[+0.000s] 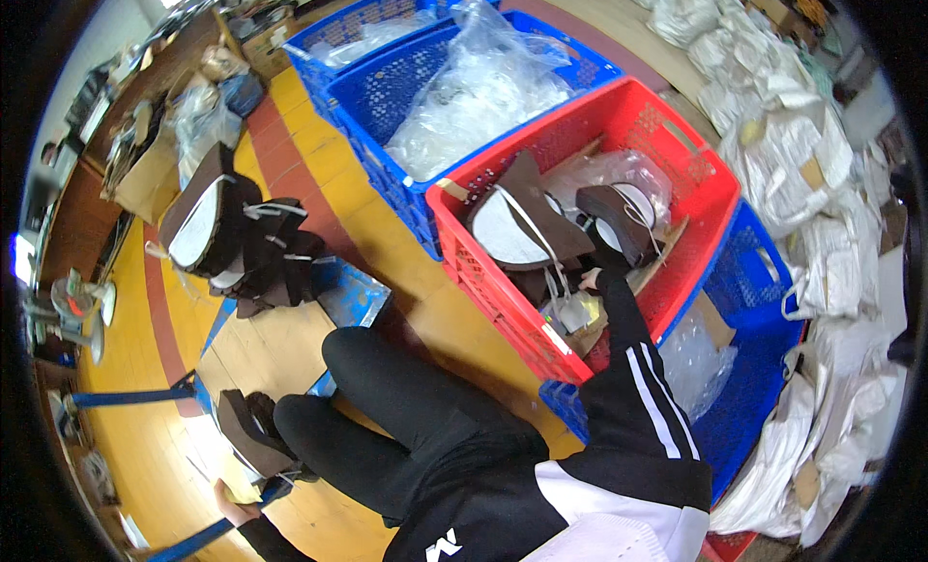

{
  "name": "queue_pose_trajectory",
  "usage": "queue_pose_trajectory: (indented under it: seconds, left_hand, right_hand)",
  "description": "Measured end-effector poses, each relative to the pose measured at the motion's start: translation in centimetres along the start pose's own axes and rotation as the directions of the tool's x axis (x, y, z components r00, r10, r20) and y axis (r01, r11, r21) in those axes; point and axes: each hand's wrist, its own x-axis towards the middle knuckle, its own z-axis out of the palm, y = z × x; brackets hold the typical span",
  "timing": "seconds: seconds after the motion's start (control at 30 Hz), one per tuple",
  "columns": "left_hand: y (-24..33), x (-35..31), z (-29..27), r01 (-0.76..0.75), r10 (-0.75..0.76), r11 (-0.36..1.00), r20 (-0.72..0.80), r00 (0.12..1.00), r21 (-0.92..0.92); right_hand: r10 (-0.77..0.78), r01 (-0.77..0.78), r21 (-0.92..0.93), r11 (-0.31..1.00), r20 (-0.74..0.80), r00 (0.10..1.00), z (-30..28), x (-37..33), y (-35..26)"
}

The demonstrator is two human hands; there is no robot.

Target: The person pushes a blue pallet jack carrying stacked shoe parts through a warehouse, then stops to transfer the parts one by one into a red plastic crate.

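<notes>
At the lower left, my left hand (238, 505) is at a pale yellow piece (235, 478), thumb up along its edge and the other fingers mostly hidden. Beside it, a small dark brown bundle (253, 436) rests by my knee. My right arm reaches into the red crate (717, 187), where my right hand (590, 278) is low among tied bundles and its fingers are mostly hidden. Nearest to it are a brown bundle with a white face (507, 231) and a smaller brown bundle (619, 219), both tied with white strips. A clear plastic packet (577, 316) lies just below that hand.
A tall stack of brown tied bundles (242, 229) stands on a blue-edged platform topped with cardboard (266, 345). Blue crates holding clear plastic bags (474, 98) adjoin the red crate. White sacks (788, 166) line the right side. A fan (82, 301) stands far left.
</notes>
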Motion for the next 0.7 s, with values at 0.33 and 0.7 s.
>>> queue_pose_trajectory:
  seconds: [0.33, 0.7]
  left_hand:
    - [-1.9, 0.6, -1.8, -0.203, 0.178, 0.961, -0.14, 0.974, -0.19]
    - [-4.6, 7.9, -9.6, -0.342, 0.293, 0.939, -0.427, 0.855, -0.041]
  right_hand:
    - [-0.259, 0.192, -0.189, 0.963, -0.453, 0.853, -18.0, -13.0, -7.5]
    - [-0.934, 0.903, 0.236, 0.358, 0.09, 0.347, -8.6, -23.7, -47.8]
